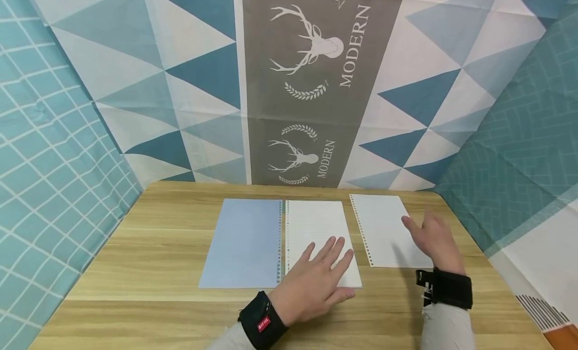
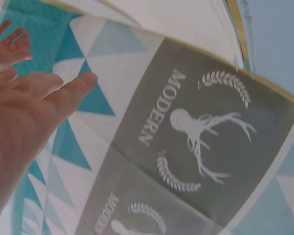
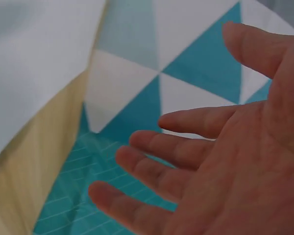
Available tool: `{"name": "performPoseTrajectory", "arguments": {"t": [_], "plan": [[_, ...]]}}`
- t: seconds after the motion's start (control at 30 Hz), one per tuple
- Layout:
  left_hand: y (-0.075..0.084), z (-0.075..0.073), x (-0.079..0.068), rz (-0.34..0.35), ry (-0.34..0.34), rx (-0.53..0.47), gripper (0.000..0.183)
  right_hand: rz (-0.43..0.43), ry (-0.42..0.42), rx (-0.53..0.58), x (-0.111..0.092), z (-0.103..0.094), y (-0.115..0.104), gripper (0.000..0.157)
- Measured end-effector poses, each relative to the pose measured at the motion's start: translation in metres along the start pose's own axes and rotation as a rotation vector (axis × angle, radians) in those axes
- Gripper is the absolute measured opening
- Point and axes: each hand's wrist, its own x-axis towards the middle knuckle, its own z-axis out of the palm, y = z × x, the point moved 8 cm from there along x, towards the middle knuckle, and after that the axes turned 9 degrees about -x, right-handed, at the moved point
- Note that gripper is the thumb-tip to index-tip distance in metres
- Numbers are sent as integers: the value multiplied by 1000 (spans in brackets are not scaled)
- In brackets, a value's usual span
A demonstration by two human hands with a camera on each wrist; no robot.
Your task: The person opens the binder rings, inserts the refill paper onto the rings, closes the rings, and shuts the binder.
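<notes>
An open spiral notebook lies on the table, its pale blue cover [image 1: 244, 244] to the left and white lined pages [image 1: 313, 217] to the right of the rings. My left hand [image 1: 311, 284] is spread over the lower part of the lined pages, fingers extended. To the right of the notebook lies a loose white sheet [image 1: 379, 229] with punched holes down its left edge. My right hand [image 1: 435, 239] hovers beside that sheet's right edge, holding nothing. In the right wrist view its fingers [image 3: 181, 149] are spread apart and the palm shows.
The wooden table [image 1: 149, 259] ends at a patterned cloth [image 1: 203, 89] with deer heads and triangles behind it. Blue checked cloth [image 1: 40, 149] hangs at the left, teal cloth [image 1: 528, 139] at the right. Both wrists wear black bands.
</notes>
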Motion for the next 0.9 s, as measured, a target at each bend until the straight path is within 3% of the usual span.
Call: {"name": "performPoseTrajectory", "arguments": {"t": [0.43, 0.9], "plan": [[10, 36, -2, 23, -74, 33, 75, 61, -104, -72, 13, 29, 29, 85], [16, 54, -6, 53, -135, 73, 81, 84, -130, -96, 17, 48, 40, 81]]}}
